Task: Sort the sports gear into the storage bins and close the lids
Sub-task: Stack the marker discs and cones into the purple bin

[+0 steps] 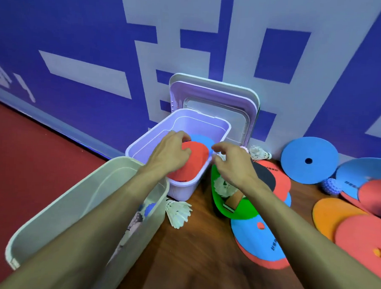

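While both forearms reach in from the bottom edge, the scene reads as follows.

Left hand (pixel 170 153): laid over the red disc (pixel 189 163), fingers curled at its far edge; grip looks closed on the disc, thumb side hidden.
Right hand (pixel 230 163): above the purple bin's right rim, fingers loosely curled and apart, touching nothing visible.
Red disc: tilted inside the purple bin (pixel 180 143), lower edge near the front wall, partly covering a blue disc (pixel 202 139) under it.
Purple bin: open, back corner close to the wall; two lids (pixel 214 101) lean upright against the wall just behind it.
Grey bin (pixel 76 207): open, touching the purple bin's front-left corner; contents mostly hidden by the left forearm, only a blue patch and pale shapes, not identifiable.
Open room: red floor left of the grey bin; a wood-floor strip between the bins and the disc pile holds one shuttlecock (pixel 178 212).
Right pile: green disc (pixel 237 204) over blue and red discs, with a paddle (pixel 265 177) on top, handle partly under the right wrist; more shuttlecocks sit there.
Far right: blue disc with a centre hole (pixel 309 160) leaning on the wall, spiky ball (pixel 331 186), orange disc (pixel 333 215); the stack is cut by the frame edge.
Shuttlecock by the wall (pixel 259 153): near the lids' lower right corner.
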Motion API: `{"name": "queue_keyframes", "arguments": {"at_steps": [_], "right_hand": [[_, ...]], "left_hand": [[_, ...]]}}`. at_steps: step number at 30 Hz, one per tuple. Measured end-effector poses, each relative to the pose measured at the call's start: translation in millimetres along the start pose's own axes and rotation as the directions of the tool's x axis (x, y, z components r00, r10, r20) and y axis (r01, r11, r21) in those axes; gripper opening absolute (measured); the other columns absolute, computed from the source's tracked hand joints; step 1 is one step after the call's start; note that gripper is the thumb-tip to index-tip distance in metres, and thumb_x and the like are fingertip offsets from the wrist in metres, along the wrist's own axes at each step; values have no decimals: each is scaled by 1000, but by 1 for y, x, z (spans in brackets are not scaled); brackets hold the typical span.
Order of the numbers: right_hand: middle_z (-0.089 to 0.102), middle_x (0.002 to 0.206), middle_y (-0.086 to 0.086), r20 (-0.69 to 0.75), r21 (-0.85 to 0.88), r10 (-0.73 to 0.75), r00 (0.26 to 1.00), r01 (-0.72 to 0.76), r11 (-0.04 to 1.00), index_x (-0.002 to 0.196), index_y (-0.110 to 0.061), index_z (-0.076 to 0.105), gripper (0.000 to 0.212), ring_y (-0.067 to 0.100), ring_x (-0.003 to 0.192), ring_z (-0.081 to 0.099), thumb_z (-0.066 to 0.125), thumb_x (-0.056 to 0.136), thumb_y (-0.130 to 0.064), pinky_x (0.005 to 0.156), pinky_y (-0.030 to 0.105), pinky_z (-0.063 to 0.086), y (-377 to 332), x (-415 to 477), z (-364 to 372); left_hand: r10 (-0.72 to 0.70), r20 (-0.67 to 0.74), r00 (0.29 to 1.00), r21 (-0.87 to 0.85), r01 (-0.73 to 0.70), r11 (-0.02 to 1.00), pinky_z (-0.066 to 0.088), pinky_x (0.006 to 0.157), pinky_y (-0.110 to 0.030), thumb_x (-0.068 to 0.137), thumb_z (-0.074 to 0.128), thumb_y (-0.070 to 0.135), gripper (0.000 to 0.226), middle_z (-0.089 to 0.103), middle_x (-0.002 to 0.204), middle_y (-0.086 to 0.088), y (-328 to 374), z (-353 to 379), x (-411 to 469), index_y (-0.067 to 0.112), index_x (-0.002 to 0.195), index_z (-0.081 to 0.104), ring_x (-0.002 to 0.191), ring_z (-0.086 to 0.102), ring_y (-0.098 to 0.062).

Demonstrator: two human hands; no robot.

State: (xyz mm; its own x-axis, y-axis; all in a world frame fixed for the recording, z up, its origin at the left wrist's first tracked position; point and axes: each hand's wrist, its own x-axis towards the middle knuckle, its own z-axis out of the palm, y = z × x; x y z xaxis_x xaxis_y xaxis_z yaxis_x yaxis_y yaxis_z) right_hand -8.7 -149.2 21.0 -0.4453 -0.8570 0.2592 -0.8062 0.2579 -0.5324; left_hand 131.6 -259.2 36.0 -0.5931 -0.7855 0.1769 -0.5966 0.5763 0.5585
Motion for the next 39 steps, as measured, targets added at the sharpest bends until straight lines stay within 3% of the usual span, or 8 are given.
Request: {"name": "queue_keyframes", "arguments": {"at_steps": [4,11,19,23,25,29,34,39], "right_hand": [[70,110,2,-10,-11,55,998,-55,998,107,-15,70,25,22,102,61,56,86,-15,87,23,39,29,-28,-44],[72,100,-1,0,-54,218,976,-218,974,100,-16,72,21,15,93,64,57,86,-12,75,19,38,117,-97,-126],[71,104,1,-55,-55,442,895,-444,894,103,-11,70,20,13,88,61,59,87,-11,75,17,36,215,-174,-166],[71,98,8,-59,-62,588,807,-591,804,95,-11,68,14,27,96,64,62,85,-17,80,30,45,256,-204,-163],[67,102,13,-35,-117,662,749,-661,741,101,-9,62,26,30,100,60,65,84,-28,83,36,46,272,-217,-157],[49,120,16,-59,-82,713,699,-715,694,125,-8,47,53,34,113,51,68,83,-34,96,38,39,280,-229,-140],[38,128,14,-41,-70,721,692,-722,688,135,-13,40,60,38,112,51,65,85,-35,100,40,39,279,-226,-137],[36,130,10,-8,-9,732,681,-732,681,137,-17,39,69,32,117,47,70,80,-39,100,39,40,274,-233,-139]], "left_hand": [[175,-16,985,-120,-175,977,40,91,-25,82,55,5,30,63,109,-6,58,19,-18,14,109,66,101,59,-20],[400,178,899,-271,-346,898,43,84,-20,82,57,6,25,69,101,2,145,95,-58,19,99,70,92,62,-12],[387,418,822,-360,-242,901,44,67,-22,87,54,12,20,60,77,9,201,203,-87,21,99,66,64,55,-8],[318,494,809,-265,-209,941,40,91,-27,88,59,18,34,55,114,-5,223,251,-92,14,121,57,100,57,-19],[253,497,830,-210,-168,963,34,101,-30,89,60,23,44,48,124,-10,229,268,-91,14,130,49,116,48,-24],[219,432,875,-269,-107,957,39,99,-33,84,68,25,54,44,113,-3,238,282,-90,16,132,46,109,49,-21],[174,436,883,-364,-4,932,45,98,-39,81,71,18,49,57,121,-3,247,286,-92,15,126,50,112,54,-19],[233,465,854,-439,-6,898,51,90,-40,89,62,15,35,62,111,2,251,271,-100,23,120,48,103,60,-16]]}}
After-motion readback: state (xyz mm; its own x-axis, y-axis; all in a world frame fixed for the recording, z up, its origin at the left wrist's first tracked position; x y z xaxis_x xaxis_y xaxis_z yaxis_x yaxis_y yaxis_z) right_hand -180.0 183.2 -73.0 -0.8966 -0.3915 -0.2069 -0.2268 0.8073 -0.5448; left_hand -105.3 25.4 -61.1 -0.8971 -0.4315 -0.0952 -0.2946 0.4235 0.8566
